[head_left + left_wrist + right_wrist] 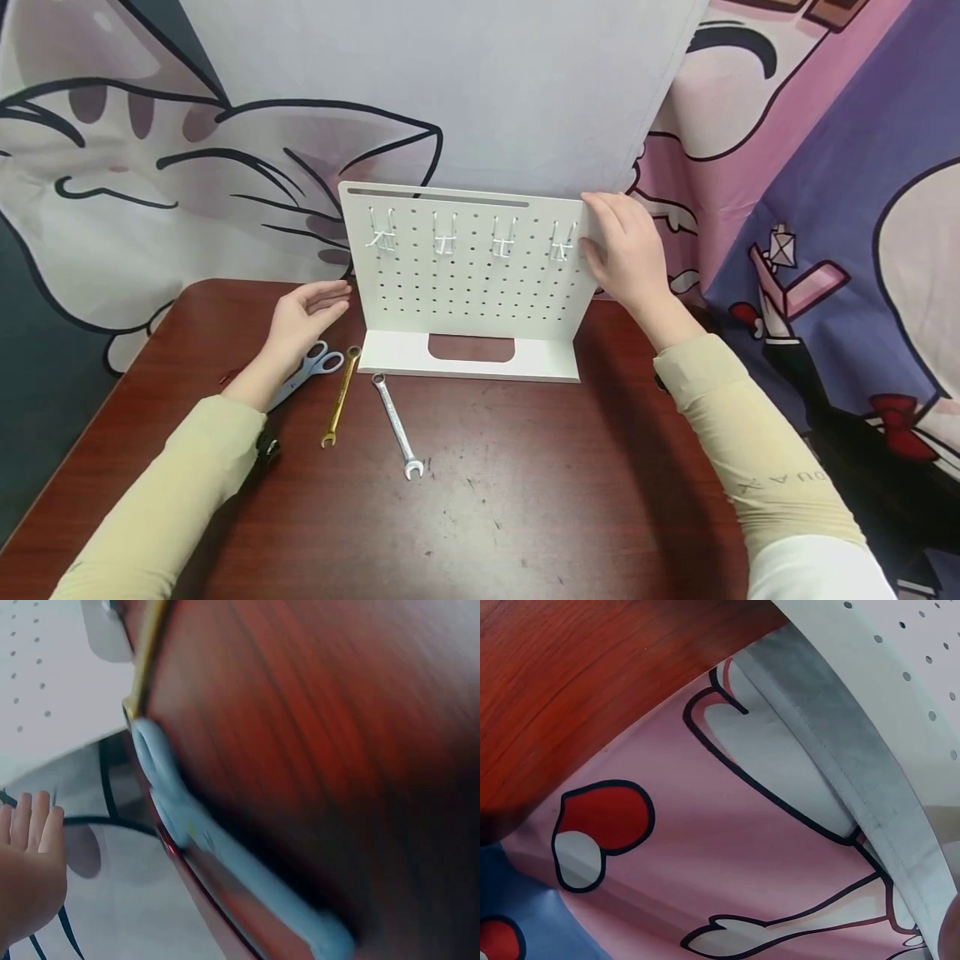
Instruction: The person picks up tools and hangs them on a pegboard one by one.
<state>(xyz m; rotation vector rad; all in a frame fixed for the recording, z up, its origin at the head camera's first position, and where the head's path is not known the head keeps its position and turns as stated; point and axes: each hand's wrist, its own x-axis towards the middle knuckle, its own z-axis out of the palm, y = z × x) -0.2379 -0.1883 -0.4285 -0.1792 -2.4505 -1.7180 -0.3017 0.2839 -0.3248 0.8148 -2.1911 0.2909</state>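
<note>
A white pegboard (465, 275) stands upright on its flat base, tilted back a little, with several white wire hooks (444, 240) in a row along its upper part. My right hand (630, 246) grips its upper right corner, thumb on the front face. Off the board's left edge, my left hand (303, 321) is held with fingers extended and nothing in it. Below that hand lie blue-grey scissors (255, 877), partly hidden by the wrist in the head view. A gold combination wrench (342, 396) and a silver combination wrench (397, 425) lie in front of the base.
The brown wooden table (525, 483) carries everything. Close behind it hangs a cartoon-printed curtain (262, 167), which continues down the right side. A small red object (228, 377) shows beside the left forearm.
</note>
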